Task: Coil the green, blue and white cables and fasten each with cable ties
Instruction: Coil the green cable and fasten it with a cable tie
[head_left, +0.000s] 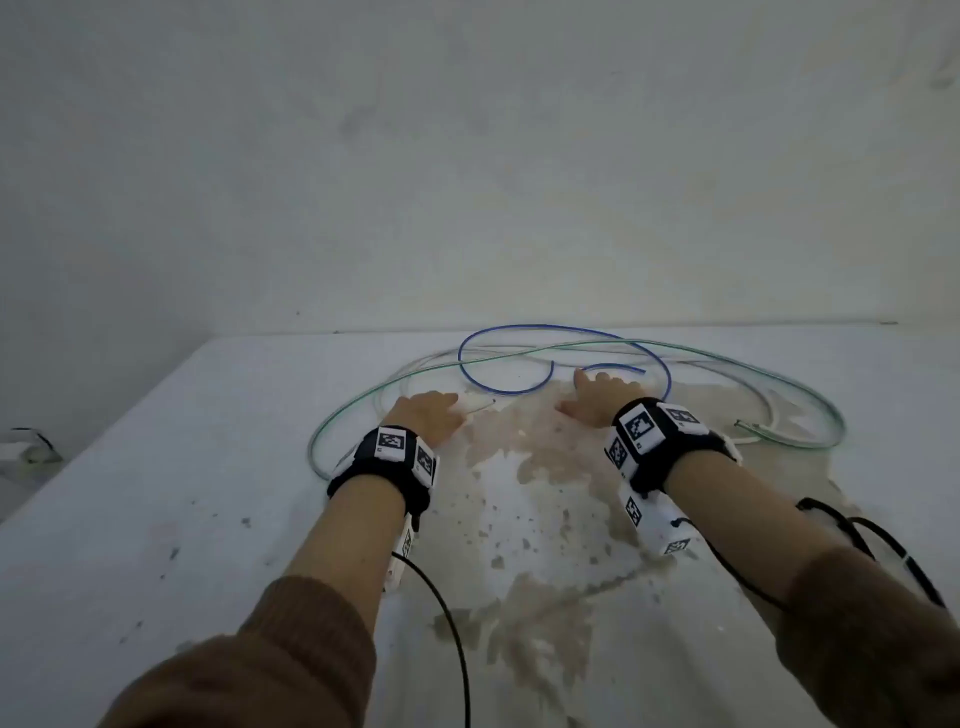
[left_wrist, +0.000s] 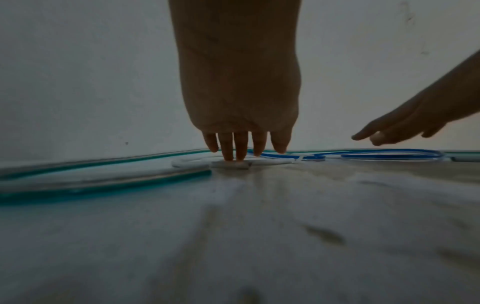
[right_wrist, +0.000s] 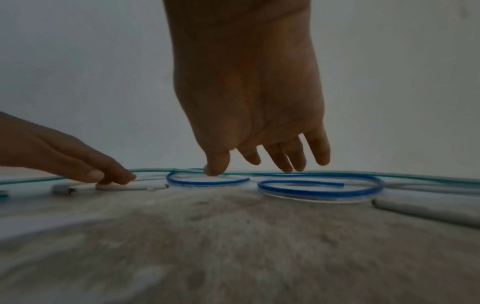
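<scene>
On the white table (head_left: 208, 493) the blue cable (head_left: 498, 387) lies in loose loops near the far edge. The green cable (head_left: 363, 397) sweeps round it in one wide loop. The white cable (head_left: 769, 410) is faint against the table. My left hand (head_left: 441, 408) presses straight fingertips (left_wrist: 233, 156) onto an end of the white cable (left_wrist: 233, 165), which also shows as the white cable end (right_wrist: 124, 186). My right hand (head_left: 597, 387) hovers with fingers spread (right_wrist: 285, 162) just over the blue cable (right_wrist: 319, 190), holding nothing. I see no cable ties.
A brown stain (head_left: 535, 467) covers the table's middle. A pale wall (head_left: 467, 156) stands right behind the far edge. Black wires (head_left: 452, 623) trail from both wrist bands. Ends of the green and white cables lie at the right (head_left: 753, 430). A small object (head_left: 26, 447) sits beyond the left edge.
</scene>
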